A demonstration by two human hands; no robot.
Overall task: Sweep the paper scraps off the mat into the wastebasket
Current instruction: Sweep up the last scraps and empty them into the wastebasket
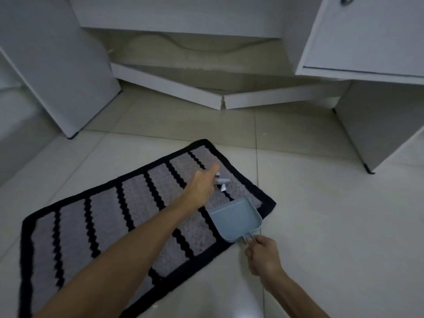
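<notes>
Over mat [96, 226], left hand [202, 187] outstretched, gripping brush [223, 180]; right hand [263, 255] clamps dustpan [234, 218] handle.

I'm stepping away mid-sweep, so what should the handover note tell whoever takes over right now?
Left hand: grip shut on a small blue brush, working over the mat's far right end.
Right hand: grip shut on the handle of the blue dustpan, which rests on the mat with its mouth toward the brush.
One white paper scrap lies on the mat between brush and pan.
Done: pan looks empty, nothing collected yet.
Left: sweep the scrap into the pan, then tip it out; the wastebasket is not in view.
</notes>
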